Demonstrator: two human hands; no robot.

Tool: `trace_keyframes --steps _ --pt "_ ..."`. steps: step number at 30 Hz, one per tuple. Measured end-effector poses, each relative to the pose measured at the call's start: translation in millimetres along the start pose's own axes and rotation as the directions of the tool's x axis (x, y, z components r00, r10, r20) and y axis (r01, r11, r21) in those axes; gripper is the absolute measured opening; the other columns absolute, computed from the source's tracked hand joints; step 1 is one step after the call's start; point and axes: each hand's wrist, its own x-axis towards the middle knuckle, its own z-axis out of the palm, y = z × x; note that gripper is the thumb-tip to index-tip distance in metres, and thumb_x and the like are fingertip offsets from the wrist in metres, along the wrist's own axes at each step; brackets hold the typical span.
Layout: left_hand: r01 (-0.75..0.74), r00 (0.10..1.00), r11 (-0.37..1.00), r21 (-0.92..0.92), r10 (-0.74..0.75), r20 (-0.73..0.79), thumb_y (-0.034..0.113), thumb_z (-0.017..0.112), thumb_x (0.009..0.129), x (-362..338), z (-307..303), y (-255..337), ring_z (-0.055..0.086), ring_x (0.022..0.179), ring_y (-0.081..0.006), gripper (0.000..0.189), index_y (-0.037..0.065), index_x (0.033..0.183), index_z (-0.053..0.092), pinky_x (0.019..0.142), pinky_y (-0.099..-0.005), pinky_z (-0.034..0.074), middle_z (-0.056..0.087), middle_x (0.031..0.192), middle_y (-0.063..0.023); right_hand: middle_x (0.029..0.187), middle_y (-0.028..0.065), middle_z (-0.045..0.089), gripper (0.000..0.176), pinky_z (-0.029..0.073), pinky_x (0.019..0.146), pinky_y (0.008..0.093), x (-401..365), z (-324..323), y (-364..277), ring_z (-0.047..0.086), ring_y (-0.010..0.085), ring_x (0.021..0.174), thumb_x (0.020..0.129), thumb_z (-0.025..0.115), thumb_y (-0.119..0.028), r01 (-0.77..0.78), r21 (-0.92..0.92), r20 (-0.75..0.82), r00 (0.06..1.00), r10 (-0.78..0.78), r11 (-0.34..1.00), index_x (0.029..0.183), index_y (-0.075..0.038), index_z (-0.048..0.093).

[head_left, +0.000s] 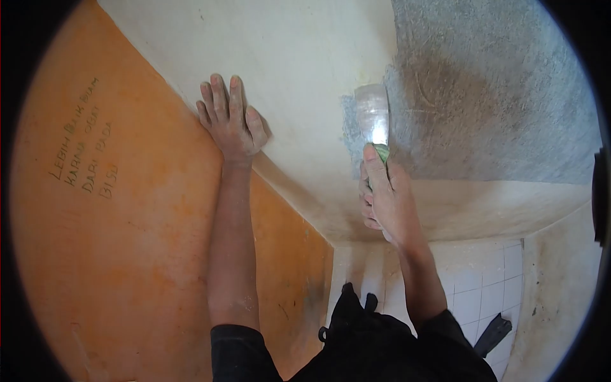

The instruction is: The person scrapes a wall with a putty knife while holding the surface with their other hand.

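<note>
My right hand (389, 197) is wrapped round the green handle of a putty knife (374, 113), thumb pressed along the handle. The wide metal blade points up and lies against the wall at the border between white paint (299, 70) and a bare grey patch (490, 108). A small scraped grey area shows just left of the blade. To the left, my left hand (237, 124) rests flat on the white wall near its corner with the orange wall, fingers spread and holding nothing. Both hands look dusty.
An orange wall (127, 254) with handwritten lettering (89, 140) rises on the left. Below are white floor tiles (487, 274) and a dark object (493, 335) at the lower right. A dark item (599, 197) stands at the right edge.
</note>
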Motion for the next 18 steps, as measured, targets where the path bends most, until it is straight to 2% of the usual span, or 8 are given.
trace_keyframes --steps 2,4,5,8,10,14,16,18 --pt "0.010 1.000 1.000 0.009 -0.010 0.015 0.030 0.032 0.098 -3 -3 0 0.020 0.145 -0.0367 0.054 0.000 0.142 0.042 0.118 -0.0475 0.006 0.030 0.153 -0.0209 0.057 -0.0042 0.036 0.038 0.027 0.038 0.0241 -2 1 2 0.034 0.0058 0.043 0.100 0.049 -0.040 -0.068 0.026 0.030 0.997 0.067 0.997 0.078 -0.009 0.045" --pt "0.024 1.000 1.000 0.012 -0.024 0.012 0.030 0.032 0.098 -1 -2 1 0.020 0.145 -0.0363 0.054 0.001 0.143 0.042 0.118 -0.0474 0.006 0.030 0.153 -0.0206 0.056 -0.0043 0.037 0.040 0.027 0.037 0.0236 3 -9 22 0.035 0.0055 0.042 0.099 0.050 -0.043 -0.002 0.035 -0.061 0.998 0.004 0.999 0.078 -0.010 0.045" --pt "0.019 1.000 1.000 0.017 -0.019 -0.009 0.030 0.032 0.098 6 1 -3 0.020 0.145 -0.0363 0.054 0.001 0.143 0.042 0.118 -0.0474 0.006 0.030 0.153 -0.0206 0.056 -0.0043 0.037 0.040 0.027 0.037 0.0236 6 -7 20 0.035 0.0055 0.042 0.099 0.050 -0.043 0.019 0.033 -0.057 0.998 -0.017 0.999 0.078 -0.010 0.045" --pt "0.002 0.999 1.000 -0.002 -0.002 -0.033 0.030 0.033 0.098 0 0 0 0.021 0.145 -0.0359 0.054 0.002 0.142 0.043 0.118 -0.0474 0.006 0.031 0.153 -0.0204 0.056 -0.0045 0.038 0.039 0.027 0.036 0.0228 8 -4 11 0.034 0.0056 0.041 0.099 0.050 -0.043 -0.059 -0.015 -0.052 0.997 0.058 0.998 0.079 -0.010 0.047" --pt "0.023 1.000 1.000 0.003 -0.023 0.002 0.031 0.033 0.098 -1 -2 0 0.021 0.145 -0.0357 0.053 0.003 0.142 0.044 0.118 -0.0472 0.006 0.032 0.152 -0.0206 0.056 -0.0053 0.036 0.038 0.027 0.035 0.0230 21 12 -23 0.032 0.0050 0.040 0.099 0.050 -0.043 0.243 -0.029 -0.038 0.969 -0.244 0.969 0.080 -0.011 0.049" --pt "0.000 0.999 1.000 0.006 0.000 -0.041 0.030 0.033 0.098 6 1 -1 0.021 0.145 -0.0354 0.053 0.003 0.142 0.045 0.118 -0.0471 0.007 0.033 0.152 -0.0201 0.056 -0.0059 0.035 0.038 0.026 0.035 0.0228 12 19 -26 0.031 0.0046 0.040 0.099 0.049 -0.044 0.262 0.017 -0.006 0.965 -0.262 0.965 0.080 -0.011 0.048" --pt "0.008 1.000 0.999 0.032 -0.007 -0.015 0.030 0.033 0.097 2 -2 -1 0.022 0.145 -0.0348 0.053 0.003 0.141 0.045 0.118 -0.0470 0.007 0.033 0.152 -0.0192 0.055 -0.0061 0.035 0.040 0.025 0.035 0.0230 9 9 13 0.031 0.0047 0.040 0.100 0.048 -0.045 0.137 -0.063 -0.054 0.989 -0.141 0.989 0.077 -0.012 0.045" --pt "0.029 1.000 0.999 0.026 -0.029 -0.011 0.030 0.033 0.098 2 -1 -3 0.022 0.145 -0.0346 0.052 0.004 0.141 0.046 0.118 -0.0473 0.007 0.033 0.152 -0.0188 0.055 -0.0062 0.035 0.040 0.024 0.035 0.0232 11 11 13 0.031 0.0048 0.040 0.099 0.048 -0.045 0.083 -0.056 -0.055 0.995 -0.086 0.995 0.077 -0.012 0.045"
